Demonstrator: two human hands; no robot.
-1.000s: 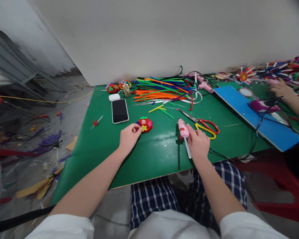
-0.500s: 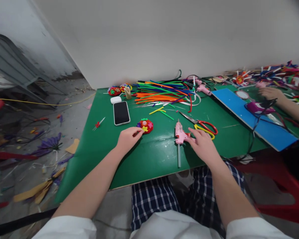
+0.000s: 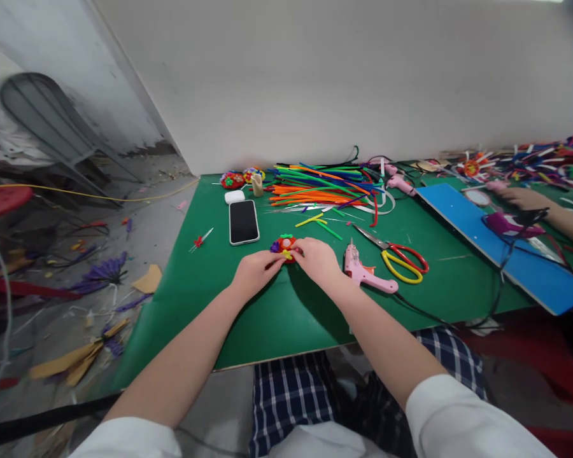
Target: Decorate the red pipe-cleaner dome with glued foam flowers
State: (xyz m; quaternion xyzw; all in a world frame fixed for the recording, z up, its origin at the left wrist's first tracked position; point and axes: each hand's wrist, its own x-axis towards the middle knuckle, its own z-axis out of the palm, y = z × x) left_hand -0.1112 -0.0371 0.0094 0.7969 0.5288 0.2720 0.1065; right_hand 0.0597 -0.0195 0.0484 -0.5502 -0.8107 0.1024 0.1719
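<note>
A small yellow flower (image 3: 286, 254) sits at the front of a round, many-coloured flower ornament (image 3: 284, 242) on the green table. My left hand (image 3: 258, 270) pinches the yellow flower from the left. From the right, my right hand (image 3: 318, 257) reaches over the ornament, its thumb and finger closed at the same flower; part of the ornament is hidden behind it. Beside my right forearm lies a pink glue gun (image 3: 363, 270), touched by neither hand. Scissors (image 3: 394, 253) with red and yellow handles rest further right.
A phone (image 3: 243, 222) and a white case (image 3: 234, 197) lie to the left. Coloured pipe cleaners (image 3: 319, 184) are heaped at the back. On the right, a blue board (image 3: 496, 242) lies near another person's hand (image 3: 520, 197).
My right hand has left the glue gun and come left to the yellow flower. My left hand stays at the flower. The view has shifted slightly.
</note>
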